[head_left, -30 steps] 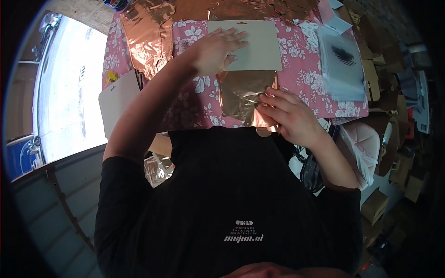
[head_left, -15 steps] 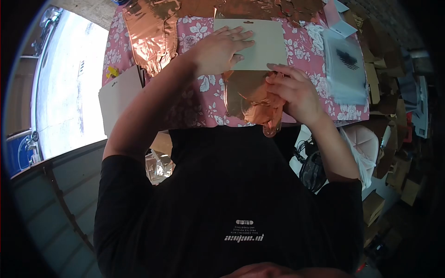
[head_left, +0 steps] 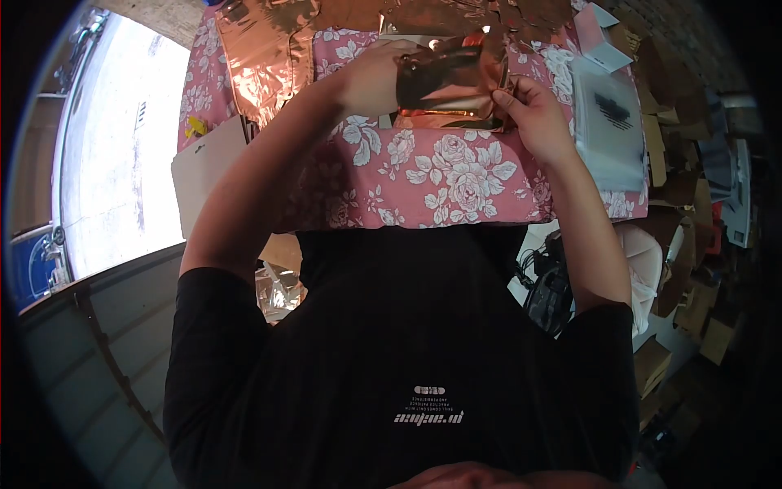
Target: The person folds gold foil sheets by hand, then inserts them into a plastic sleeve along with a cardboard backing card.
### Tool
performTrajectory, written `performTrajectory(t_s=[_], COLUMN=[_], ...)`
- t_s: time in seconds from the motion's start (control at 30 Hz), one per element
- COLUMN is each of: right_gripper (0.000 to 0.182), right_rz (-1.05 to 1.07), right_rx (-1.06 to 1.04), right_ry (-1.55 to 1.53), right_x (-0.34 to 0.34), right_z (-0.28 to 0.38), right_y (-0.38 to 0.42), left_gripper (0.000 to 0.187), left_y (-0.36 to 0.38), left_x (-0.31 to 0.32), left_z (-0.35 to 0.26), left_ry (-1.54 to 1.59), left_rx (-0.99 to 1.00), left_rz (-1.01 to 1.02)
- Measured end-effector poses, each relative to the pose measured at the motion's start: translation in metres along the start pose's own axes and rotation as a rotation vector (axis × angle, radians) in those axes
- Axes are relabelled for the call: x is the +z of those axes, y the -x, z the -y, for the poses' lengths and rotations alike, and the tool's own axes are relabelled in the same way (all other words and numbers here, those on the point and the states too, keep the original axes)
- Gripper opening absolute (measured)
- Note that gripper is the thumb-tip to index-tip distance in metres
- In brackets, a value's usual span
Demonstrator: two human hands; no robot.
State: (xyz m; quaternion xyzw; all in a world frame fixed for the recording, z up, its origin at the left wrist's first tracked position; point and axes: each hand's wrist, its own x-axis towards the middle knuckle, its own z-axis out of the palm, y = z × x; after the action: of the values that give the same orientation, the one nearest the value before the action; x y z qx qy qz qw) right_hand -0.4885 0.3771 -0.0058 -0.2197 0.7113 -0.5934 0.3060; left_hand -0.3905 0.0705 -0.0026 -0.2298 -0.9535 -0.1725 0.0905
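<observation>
A shiny copper-coloured foil sheet [head_left: 452, 81] is folded up over a pale card [head_left: 401, 37], which shows only at narrow edges. My left hand [head_left: 376, 79] lies at the left side of the card, its visible fingers stretched out and their tips partly hidden by the foil. At the right end of the fold, my right hand [head_left: 535, 116] pinches the foil's edge between thumb and fingers. Both hands rest over a pink tablecloth [head_left: 464, 175] with white flowers.
More copper foil [head_left: 265, 57] lies at the left and along the back. Pale cards [head_left: 204, 167] sit at the left edge. On the right are clear plastic bags [head_left: 607, 134], a folded white card [head_left: 601, 39] and crumpled white material [head_left: 557, 69]. Cardboard boxes [head_left: 652, 363] stand beyond the table.
The near part of the foil, which hung toward the table's front edge, is now folded away from me over the card. My right hand moved slightly up and right with it.
</observation>
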Motion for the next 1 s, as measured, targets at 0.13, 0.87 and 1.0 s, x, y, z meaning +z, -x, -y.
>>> performTrajectory(t_s=[0.13, 0.87, 1.0], right_gripper=[0.016, 0.021, 0.021], right_rz=[-0.195, -0.388, -0.331], right_rx=[-0.074, -0.217, -0.144], right_ry=[0.405, 0.801, 0.804], right_x=[0.015, 0.025, 0.019], right_z=[0.005, 0.01, 0.017], right_y=[0.004, 0.004, -0.001], left_gripper=[0.047, 0.077, 0.086], left_y=[0.009, 0.047, 0.049], left_x=[0.008, 0.015, 0.029], left_z=[0.013, -0.151, -0.144], left_ry=[0.051, -0.039, -0.056], left_rx=[0.023, -0.186, -0.233], left_rz=[0.009, -0.055, 0.021])
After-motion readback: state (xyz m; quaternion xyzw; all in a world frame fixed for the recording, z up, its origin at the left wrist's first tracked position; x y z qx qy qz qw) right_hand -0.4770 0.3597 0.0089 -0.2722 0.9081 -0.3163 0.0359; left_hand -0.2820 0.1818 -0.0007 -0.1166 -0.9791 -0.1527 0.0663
